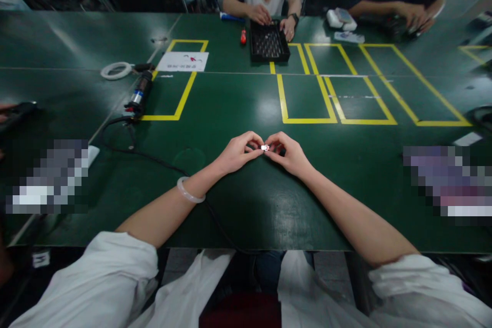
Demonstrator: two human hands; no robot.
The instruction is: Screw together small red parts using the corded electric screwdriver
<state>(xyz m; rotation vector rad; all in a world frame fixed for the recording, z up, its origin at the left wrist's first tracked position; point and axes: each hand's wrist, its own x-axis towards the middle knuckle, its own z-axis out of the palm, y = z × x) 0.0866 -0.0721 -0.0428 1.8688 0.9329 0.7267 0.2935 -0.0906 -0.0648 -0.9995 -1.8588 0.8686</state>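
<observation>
My left hand [240, 152] and my right hand [287, 152] meet over the middle of the green table [246, 220]. Between their fingertips is a tiny white piece [265, 148] with a pinkish spot, too small for me to tell its kind. Thumb and forefinger of each hand are closed on it, the left hand from one side and the right from the other. A pale bangle [191, 190] circles my left wrist.
Across the table a person's hands work in a black tray [270, 57]. A red object [243, 36] lies beside it. At left are an electric screwdriver [139, 93] with a cable, a white ring coil [116, 70] and a paper sheet [183, 61]. Yellow tape [309, 121] marks rectangles.
</observation>
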